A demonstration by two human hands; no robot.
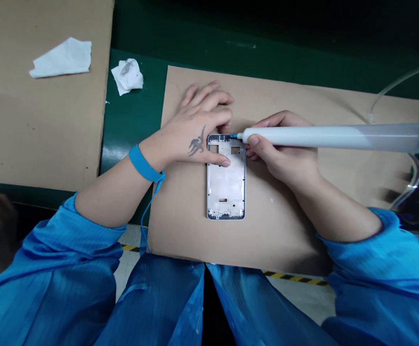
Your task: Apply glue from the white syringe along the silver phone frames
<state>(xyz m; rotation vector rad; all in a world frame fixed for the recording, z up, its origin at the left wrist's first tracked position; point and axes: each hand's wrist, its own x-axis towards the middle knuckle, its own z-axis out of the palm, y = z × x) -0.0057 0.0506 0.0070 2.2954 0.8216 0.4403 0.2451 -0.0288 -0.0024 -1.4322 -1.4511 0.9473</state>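
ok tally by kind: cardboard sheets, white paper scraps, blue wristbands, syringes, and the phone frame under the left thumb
Cardboard sheets: 2
White paper scraps: 2
Blue wristband: 1
Syringe: 1
Phone frame: 1
Total: 7

Bg for you: dk green bench [133, 120] runs across the view; far side, esp. top R, drops to near-blk, too dark to read. Two tan cardboard sheets cover a lot of it: L sheet [51, 120] and R sheet [195, 230] in front of you, green strip btwn. Past the near edge you've got pale grey floor [314, 298] w/ yel/blk striped tape [296, 278]. Light's cool, w/ soft shadows on the R sheet.
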